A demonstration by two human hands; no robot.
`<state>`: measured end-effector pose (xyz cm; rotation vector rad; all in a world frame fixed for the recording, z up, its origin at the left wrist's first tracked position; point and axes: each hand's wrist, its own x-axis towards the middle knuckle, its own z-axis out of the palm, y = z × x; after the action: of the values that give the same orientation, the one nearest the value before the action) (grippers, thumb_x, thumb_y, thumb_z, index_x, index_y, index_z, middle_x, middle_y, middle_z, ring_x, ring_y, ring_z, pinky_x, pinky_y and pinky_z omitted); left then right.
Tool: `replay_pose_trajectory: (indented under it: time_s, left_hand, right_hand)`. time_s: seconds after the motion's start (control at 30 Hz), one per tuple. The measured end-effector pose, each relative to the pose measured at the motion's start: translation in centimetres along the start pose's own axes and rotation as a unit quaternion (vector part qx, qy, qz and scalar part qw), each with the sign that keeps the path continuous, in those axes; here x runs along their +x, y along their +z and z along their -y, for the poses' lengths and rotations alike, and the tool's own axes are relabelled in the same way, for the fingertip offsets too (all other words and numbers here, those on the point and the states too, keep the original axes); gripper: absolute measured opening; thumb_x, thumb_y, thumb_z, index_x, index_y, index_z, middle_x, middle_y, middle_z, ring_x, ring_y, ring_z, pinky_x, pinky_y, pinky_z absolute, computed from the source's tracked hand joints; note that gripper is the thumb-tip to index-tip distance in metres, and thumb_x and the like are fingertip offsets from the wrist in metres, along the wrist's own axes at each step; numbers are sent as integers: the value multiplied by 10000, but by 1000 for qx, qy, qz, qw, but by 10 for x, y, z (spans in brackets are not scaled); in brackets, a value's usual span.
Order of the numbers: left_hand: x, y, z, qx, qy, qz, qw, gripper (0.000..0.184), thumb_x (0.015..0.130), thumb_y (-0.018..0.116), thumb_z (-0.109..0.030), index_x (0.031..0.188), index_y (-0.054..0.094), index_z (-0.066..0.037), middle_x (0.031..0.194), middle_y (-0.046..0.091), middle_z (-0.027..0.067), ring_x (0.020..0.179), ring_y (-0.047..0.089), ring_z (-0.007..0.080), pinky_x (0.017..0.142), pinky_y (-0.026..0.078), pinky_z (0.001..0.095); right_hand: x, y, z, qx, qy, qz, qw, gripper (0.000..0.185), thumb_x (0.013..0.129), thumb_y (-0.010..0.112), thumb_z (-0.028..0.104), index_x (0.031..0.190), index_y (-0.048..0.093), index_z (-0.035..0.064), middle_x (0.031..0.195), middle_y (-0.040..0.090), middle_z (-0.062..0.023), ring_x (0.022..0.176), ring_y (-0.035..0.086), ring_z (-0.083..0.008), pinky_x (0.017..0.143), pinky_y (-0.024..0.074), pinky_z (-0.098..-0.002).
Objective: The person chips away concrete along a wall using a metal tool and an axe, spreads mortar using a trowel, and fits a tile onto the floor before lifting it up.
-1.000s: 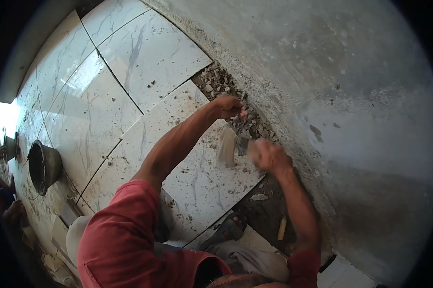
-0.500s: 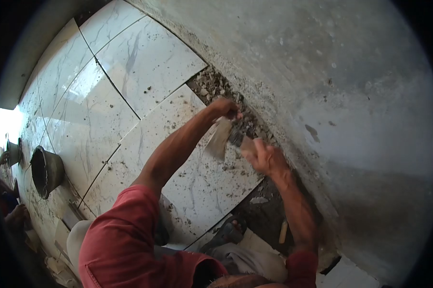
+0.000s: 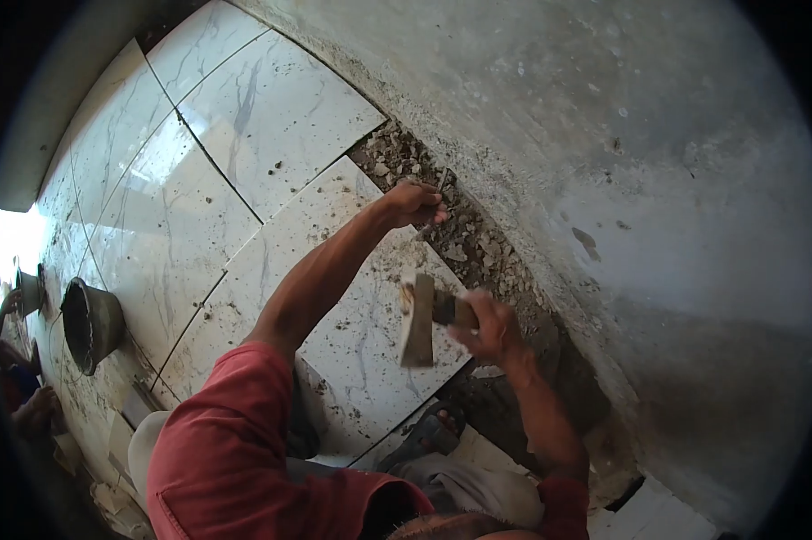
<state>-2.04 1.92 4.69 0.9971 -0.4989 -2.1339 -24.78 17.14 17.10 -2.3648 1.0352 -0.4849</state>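
at left, the nearer bucket (image 3: 94,326) sits on the marbled floor tiles (image 3: 190,184). the left hand (image 3: 415,203) is clamped around a slim chisel-like rod (image 3: 443,178) at the rubble strip (image 3: 487,252), position nearly unchanged from half a second ago. the hammer (image 3: 417,333) has moved down, clear of the left hand, its head now above the tiles. the right hand (image 3: 493,331), wrapped around the handle (image 3: 464,315), has lowered with it, near the wall (image 3: 694,135).

Rubble (image 3: 487,252) between tiles (image 3: 284,117) and wall (image 3: 694,135), hammer (image 3: 417,328) over tiles, bucket (image 3: 105,320) at left
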Motion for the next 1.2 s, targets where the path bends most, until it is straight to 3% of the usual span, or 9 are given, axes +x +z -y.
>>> replay_pose_trajectory:
  time_s: [0.27,0.5,0.67,0.87,0.93,1.03,1.07,1.13,1.2]
  left_hand:
    - [4,-21,15,-29,-6,5,1000,402,924,458,-43,1284,328,79,885,556,133,762,614,253,676,539,349]
    - [17,-32,17,-19,-13,23,999,404,923,454,-39,1286,326,84,895,547,135,776,609,254,685,537,355]
    - [8,-14,12,-28,-12,6,1000,345,922,453,-42,1229,374,95,884,556,135,739,609,261,676,535,367]
    - [25,-27,20,5,10,13,1000,135,889,511,-73,872,533,58,812,588,162,688,639,276,613,575,363]
    - [13,-13,13,22,-9,-34,999,359,907,483,-43,1219,395,113,839,577,168,752,628,290,685,553,374]
    - [3,1,3,29,-26,-65,997,225,899,479,-25,1083,470,104,831,577,164,740,624,272,675,541,350]
    - [9,-3,4,33,-31,-64,997,225,899,479,-25,1083,470,104,831,577,164,740,624,272,675,541,350]
    - [32,-20,16,9,-14,-14,1000,144,903,461,-34,962,511,86,838,583,173,723,620,261,664,530,341]
    - [32,-15,1,7,-3,-39,999,175,908,445,-56,943,542,85,844,588,178,720,620,264,661,528,352]
  right_hand:
    - [32,4,22,-71,-218,123,966,461,809,594,505,884,578,50,786,616,-145,701,653,-288,599,553,-373]
    - [40,4,-22,-210,128,128,961,427,840,550,496,877,565,71,739,623,-133,543,630,-291,454,524,-364]
    - [31,7,27,-103,-270,62,955,473,847,512,519,894,552,51,706,623,-124,561,634,-286,456,517,-400]
    - [37,8,-18,-205,180,195,942,479,831,535,531,874,565,56,699,618,-129,604,644,-280,552,538,-410]
    - [29,6,16,-153,-82,147,974,463,836,524,543,806,567,83,704,619,-141,602,646,-264,531,537,-393]
    - [28,21,20,-86,-318,47,943,419,824,547,524,820,570,105,693,614,-151,564,635,-272,519,529,-394]
    - [33,18,-4,-85,-313,43,945,419,824,547,524,820,570,105,693,614,-151,564,635,-272,519,529,-394]
    - [40,2,-50,-147,172,141,964,430,825,559,506,819,558,77,683,611,-159,555,629,-278,509,521,-397]
    - [43,-3,-41,-140,138,125,972,451,811,577,511,814,552,61,687,612,-163,561,629,-279,508,517,-399]
